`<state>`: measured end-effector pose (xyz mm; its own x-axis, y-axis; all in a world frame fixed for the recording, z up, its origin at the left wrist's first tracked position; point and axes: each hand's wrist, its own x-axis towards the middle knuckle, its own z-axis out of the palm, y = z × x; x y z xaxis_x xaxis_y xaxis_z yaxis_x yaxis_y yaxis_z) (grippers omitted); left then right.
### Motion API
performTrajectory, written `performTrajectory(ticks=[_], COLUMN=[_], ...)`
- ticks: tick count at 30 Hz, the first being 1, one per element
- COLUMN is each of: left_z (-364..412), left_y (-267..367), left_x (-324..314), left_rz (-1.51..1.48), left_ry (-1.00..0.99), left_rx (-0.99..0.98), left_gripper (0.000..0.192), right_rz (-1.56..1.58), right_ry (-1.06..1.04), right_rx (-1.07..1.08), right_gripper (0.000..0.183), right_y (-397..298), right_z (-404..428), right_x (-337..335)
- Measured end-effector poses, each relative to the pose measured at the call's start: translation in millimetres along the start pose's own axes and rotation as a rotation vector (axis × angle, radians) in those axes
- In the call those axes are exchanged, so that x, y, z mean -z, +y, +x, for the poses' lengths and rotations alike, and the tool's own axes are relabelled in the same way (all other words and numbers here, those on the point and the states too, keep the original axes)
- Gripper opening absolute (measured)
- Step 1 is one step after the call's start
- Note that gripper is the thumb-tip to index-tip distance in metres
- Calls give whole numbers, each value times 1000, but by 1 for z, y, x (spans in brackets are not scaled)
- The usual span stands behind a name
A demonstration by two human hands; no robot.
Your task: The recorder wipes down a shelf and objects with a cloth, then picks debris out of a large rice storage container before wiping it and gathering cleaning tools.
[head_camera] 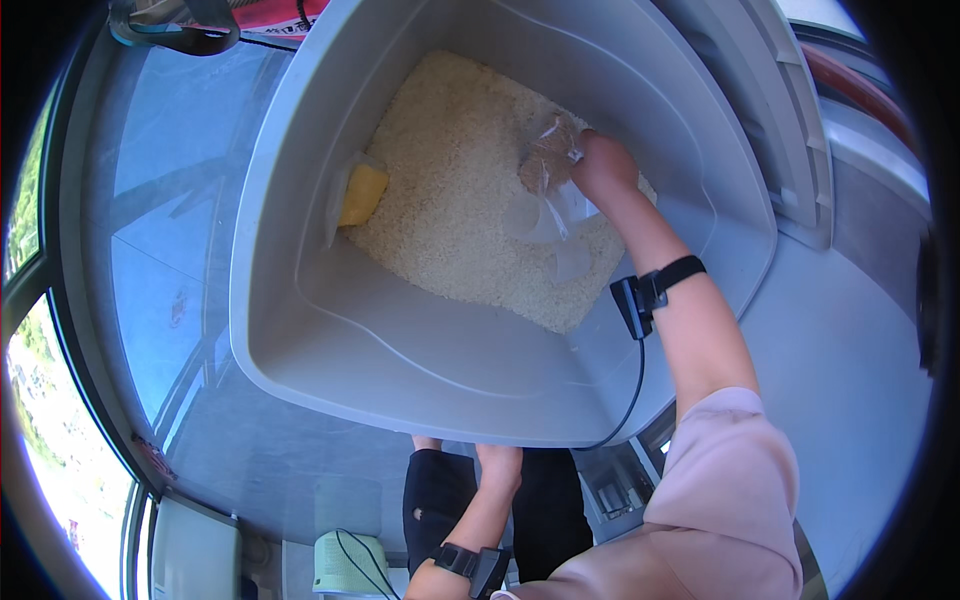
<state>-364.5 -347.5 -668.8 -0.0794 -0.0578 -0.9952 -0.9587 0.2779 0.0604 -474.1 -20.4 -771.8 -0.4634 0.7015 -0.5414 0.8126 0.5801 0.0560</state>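
A large grey plastic bin (420, 330) stands before me with a bed of pale rice-like grains (465, 187) on its bottom. Reaching in at the right, my right hand (604, 169) grips the edge of a clear plastic bag (547, 161) with brown contents. The bag's loose clear part lies over the grains. Against the bin's left wall rests a yellow item (364, 195) in clear plastic. Below the near rim is my left hand (500, 457), its fingers hidden by the bin, so its grip does not show.
Grey plastic lids or bins (787, 112) lean at the upper right. A red package (270, 16) and a dark strap (180, 34) lie at the upper left. Windows line the left side. A light green container (349, 562) stands low down. A black cable (639, 382) hangs from my right wrist band.
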Motion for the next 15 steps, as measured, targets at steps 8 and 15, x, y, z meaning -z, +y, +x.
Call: performTrajectory(ticks=[8, 15], left_z=[1, 0], left_y=[-3, -3], left_x=[2, 0], left_rz=[35, 106], left_ry=[-27, -21], left_rx=[-8, 2], left_gripper=[41, 41], right_rz=[-185, 189], right_ry=[33, 99], right_rx=[181, 93], right_gripper=[19, 37], right_y=[5, -2], right_z=[-14, 9], right_x=[6, -4])
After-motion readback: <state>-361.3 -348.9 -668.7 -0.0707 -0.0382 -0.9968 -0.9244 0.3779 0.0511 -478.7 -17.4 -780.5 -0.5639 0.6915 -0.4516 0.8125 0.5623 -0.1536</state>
